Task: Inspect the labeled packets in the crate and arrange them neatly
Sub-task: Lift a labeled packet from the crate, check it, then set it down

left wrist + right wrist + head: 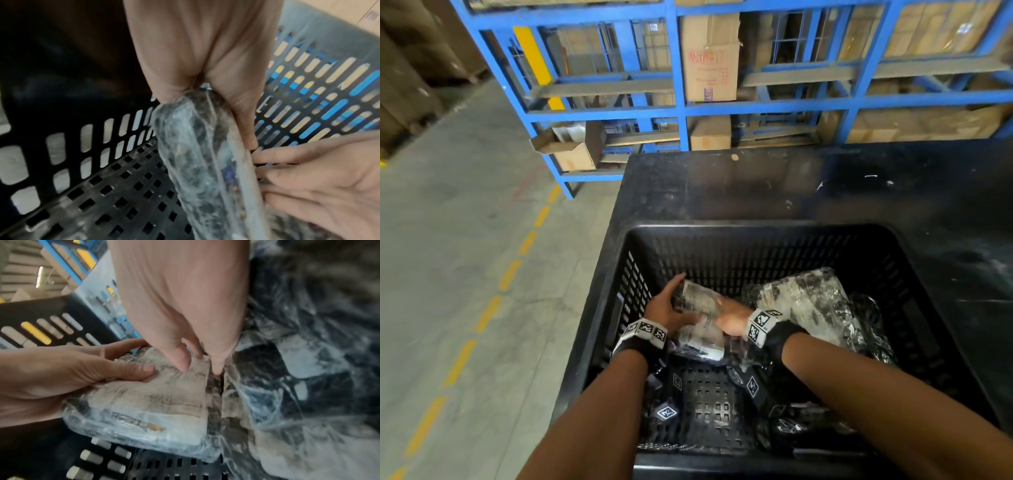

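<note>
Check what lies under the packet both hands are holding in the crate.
The packet, gripped by the left hand and right hand, overlaps another clear packet near the crate's perforated floor. Whatever lies beneath those two is covered.

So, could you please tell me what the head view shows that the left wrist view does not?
Only the head view shows the blue metal shelving with cardboard boxes, the grey concrete floor, the larger plastic-wrapped packet leaning at the right, and both forearms with marker wristbands.

Only the left wrist view shows the held packet edge-on, with the left hand's thumb and fingers on opposite faces.

Both show the black perforated plastic crate, the dusty clear-wrapped packet, the left hand gripping it and the right hand against it.
</note>
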